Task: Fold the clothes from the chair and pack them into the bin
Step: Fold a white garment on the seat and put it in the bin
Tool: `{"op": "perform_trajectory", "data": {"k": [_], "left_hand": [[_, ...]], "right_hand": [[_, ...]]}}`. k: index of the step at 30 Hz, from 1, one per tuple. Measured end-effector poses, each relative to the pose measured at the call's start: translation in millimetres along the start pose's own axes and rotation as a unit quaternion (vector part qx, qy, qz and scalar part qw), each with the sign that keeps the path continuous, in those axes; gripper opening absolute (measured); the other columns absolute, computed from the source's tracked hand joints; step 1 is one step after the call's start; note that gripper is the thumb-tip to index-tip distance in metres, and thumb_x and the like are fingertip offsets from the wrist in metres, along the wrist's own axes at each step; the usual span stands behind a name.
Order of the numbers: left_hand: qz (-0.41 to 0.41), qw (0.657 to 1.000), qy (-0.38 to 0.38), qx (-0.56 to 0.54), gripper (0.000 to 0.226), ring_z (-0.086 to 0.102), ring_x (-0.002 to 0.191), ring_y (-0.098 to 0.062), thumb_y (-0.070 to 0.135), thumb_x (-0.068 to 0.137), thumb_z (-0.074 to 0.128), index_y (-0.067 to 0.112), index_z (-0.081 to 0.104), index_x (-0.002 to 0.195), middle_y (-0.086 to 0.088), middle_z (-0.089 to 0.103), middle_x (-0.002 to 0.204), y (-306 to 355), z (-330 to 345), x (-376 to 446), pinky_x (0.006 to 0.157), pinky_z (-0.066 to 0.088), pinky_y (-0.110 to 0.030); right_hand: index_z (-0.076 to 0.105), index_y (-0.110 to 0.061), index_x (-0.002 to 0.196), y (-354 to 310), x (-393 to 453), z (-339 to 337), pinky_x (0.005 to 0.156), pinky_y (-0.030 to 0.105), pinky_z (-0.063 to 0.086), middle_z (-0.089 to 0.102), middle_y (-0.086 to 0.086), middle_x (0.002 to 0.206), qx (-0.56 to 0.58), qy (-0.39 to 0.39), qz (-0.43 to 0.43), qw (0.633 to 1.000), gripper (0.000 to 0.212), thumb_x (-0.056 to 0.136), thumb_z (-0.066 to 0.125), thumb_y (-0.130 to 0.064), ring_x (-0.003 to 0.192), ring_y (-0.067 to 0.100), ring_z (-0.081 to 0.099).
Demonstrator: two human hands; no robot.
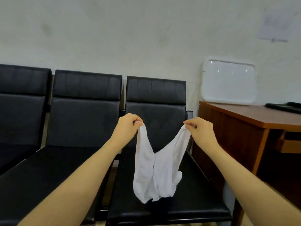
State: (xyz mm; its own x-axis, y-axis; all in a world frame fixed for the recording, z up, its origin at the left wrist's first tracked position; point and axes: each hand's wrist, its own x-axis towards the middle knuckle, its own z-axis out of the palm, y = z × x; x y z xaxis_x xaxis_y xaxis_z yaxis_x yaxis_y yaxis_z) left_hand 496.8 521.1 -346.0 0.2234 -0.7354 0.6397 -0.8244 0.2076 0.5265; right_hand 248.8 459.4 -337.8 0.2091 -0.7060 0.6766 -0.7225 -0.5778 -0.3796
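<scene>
Above the seat of the rightmost black chair (pixel 162 207), a white garment (pixel 156 175) is hanging in the air, held up by two narrow upper ends that spread apart in a V. Its body is drooping in soft folds, and its lower hem is dangling just over the seat cushion; whether the hem is touching the cushion is hard to tell. What kind of garment it is cannot be made out, as the cloth is bunched and slightly blurred.

The left hand (pixel 127 126) is pinching the left upper end between thumb and curled fingers, with a small wad of cloth showing at the fingertips. The right hand (pixel 200 129) is pinching the right upper end likewise, its fingers curled over the fabric. Both bare forearms are reaching in from the lower corners, cut off by the picture's edge.

Two more black chairs (pixel 84 111) are standing in a row to the left, the farthest one cropped by the left edge. To the right, a brown wooden desk (pixel 244 121) is standing beside the chair, partly cut off. A white tray-like panel (pixel 228 82) is leaning against the wall (pixel 130 38) on the desk's back edge, and a dark flat object (pixel 285 107) is lying at the far right, too cropped to identify.
</scene>
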Motion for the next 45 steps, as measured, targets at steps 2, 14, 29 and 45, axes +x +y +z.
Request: {"op": "perform_trajectory", "data": {"k": [2,14,29,45], "left_hand": [[0.01,1.0,0.017,0.0,0.015,0.055,0.09,-0.011,0.019,0.094,0.055,0.014,0.068,0.101,0.0,0.058,0.099,9.0,-12.3,7.0,0.081,0.041,-0.021],[-0.016,0.994,0.05,-0.095,0.014,0.055,0.089,-0.014,0.014,0.1,0.042,0.015,0.054,0.108,-0.006,0.06,0.105,31.3,-32.7,29.9,0.065,0.039,-0.016],[0.025,0.957,-0.192,0.215,0.023,0.024,0.1,-0.015,0.043,0.083,0.064,0.028,0.063,0.1,0.003,0.023,0.106,-16.1,-13.3,17.5,0.087,0.029,-0.027],[-0.085,0.995,0.061,0.001,0.015,0.051,0.08,-0.022,0.017,0.098,0.046,0.009,0.049,0.085,-0.005,0.046,0.099,-43.1,19.3,-2.1,0.072,0.049,-0.038]], "right_hand": [[0.071,-0.013,0.11,-7.0,8.4,-14.4,0.104,0.033,0.037,0.067,0.005,0.112,0.041,0.025,0.014,0.999,0.021,0.094,0.056,-0.013,0.107,0.022,0.059],[0.054,-0.014,0.101,-10.2,35.8,-69.5,0.08,0.022,0.035,0.058,0.002,0.101,0.122,0.042,0.021,0.991,0.013,0.1,0.041,-0.011,0.093,0.014,0.051],[0.067,-0.012,0.103,35.8,16.6,-35.7,0.104,0.039,0.037,0.063,0.006,0.113,0.007,0.01,0.062,0.998,0.016,0.096,0.052,-0.014,0.108,0.024,0.056],[0.049,-0.014,0.115,49.9,1.4,-8.4,0.091,0.037,0.042,0.053,0.01,0.113,-0.03,-0.077,0.157,0.984,0.02,0.098,0.042,-0.006,0.103,0.027,0.052]]}}
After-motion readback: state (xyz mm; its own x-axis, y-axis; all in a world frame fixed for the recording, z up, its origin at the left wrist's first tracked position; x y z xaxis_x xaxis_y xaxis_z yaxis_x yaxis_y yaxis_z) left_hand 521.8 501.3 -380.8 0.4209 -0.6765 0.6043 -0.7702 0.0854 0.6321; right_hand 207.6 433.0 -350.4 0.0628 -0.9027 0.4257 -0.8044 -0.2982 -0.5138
